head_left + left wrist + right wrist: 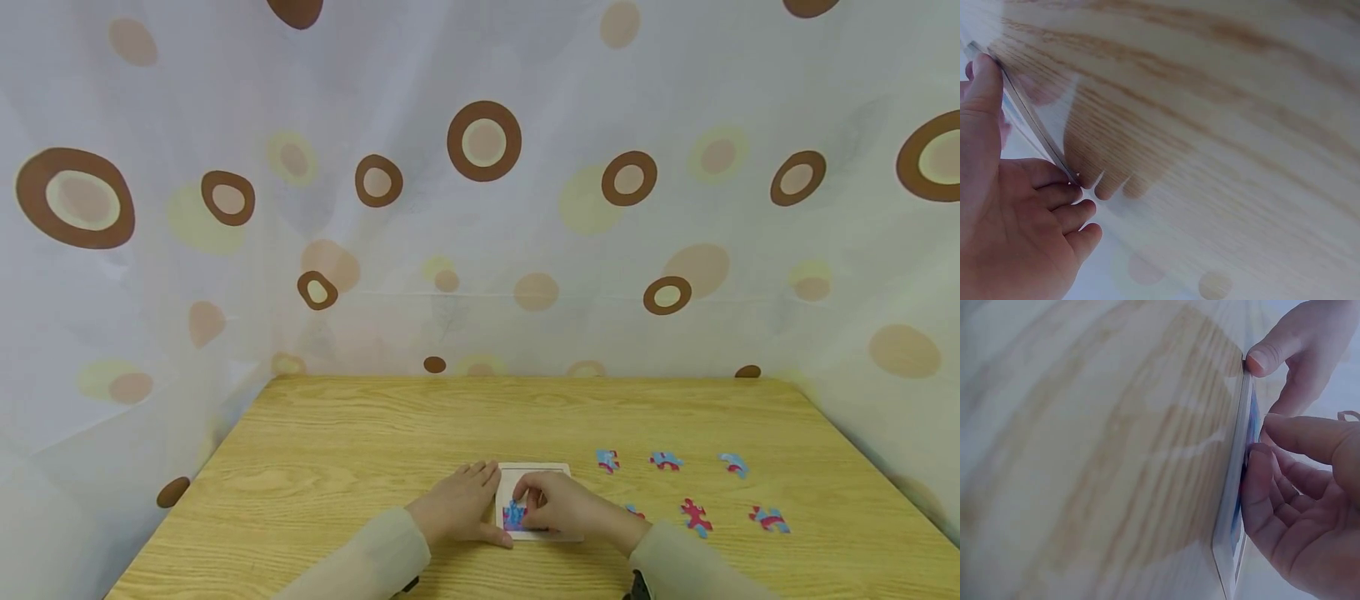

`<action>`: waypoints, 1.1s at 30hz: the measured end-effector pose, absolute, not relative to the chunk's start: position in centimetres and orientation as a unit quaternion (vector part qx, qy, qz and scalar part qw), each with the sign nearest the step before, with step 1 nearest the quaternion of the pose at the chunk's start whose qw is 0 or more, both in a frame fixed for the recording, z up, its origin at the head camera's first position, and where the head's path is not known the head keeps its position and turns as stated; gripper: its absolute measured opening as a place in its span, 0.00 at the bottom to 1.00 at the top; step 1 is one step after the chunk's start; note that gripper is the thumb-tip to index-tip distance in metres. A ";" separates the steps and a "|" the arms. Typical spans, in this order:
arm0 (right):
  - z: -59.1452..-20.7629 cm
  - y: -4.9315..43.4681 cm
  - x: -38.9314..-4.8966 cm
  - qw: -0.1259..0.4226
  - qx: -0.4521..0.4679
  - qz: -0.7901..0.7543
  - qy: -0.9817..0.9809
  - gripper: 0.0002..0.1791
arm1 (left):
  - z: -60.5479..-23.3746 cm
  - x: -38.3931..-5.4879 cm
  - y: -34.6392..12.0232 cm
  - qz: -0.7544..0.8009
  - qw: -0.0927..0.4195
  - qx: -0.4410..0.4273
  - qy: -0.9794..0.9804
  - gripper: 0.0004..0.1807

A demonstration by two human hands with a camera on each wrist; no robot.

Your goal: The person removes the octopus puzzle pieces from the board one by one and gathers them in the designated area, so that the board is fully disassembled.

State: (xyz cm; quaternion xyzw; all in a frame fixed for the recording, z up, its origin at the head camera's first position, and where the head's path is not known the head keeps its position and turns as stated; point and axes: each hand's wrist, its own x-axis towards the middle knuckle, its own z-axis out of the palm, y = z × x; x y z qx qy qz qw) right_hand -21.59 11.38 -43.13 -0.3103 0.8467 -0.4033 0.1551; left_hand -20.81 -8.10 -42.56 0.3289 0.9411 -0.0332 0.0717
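Pale sleeves (363,560) cross the head view's near edge; the left hand (459,504), fingers extended, flanks a white puzzle tray (536,466), and the right hand (562,504) bends over blue-and-pink pieces (513,518) in its near part. Six loose pieces (697,517) lie rightward. Left wrist: thumb (986,84) and forefinger touch the tray's edge. Right wrist: curled fingers (1257,481) nearly meet the thumb; I cannot tell whether they pinch anything.

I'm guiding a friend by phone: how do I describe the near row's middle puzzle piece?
On the table, find the white tray. To its right lie two rows of loose pieces; go to the near row's middle piece. It is mostly red, unlike the bluer pieces around it.
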 end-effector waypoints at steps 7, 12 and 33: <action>-43.2 11.4 -21.7 0.157 -0.300 -0.409 0.847 0.11 | -42.5 -20.9 -8.1 -0.037 0.076 0.325 0.942 0.53; -43.2 11.2 -21.7 0.162 -0.301 -0.400 0.850 0.09 | -42.4 -20.9 -8.0 -0.037 0.078 0.327 0.941 0.53; -43.6 11.4 -21.9 0.162 -0.286 -0.431 0.840 0.11 | -42.5 -20.8 -8.1 -0.029 0.076 0.327 0.942 0.53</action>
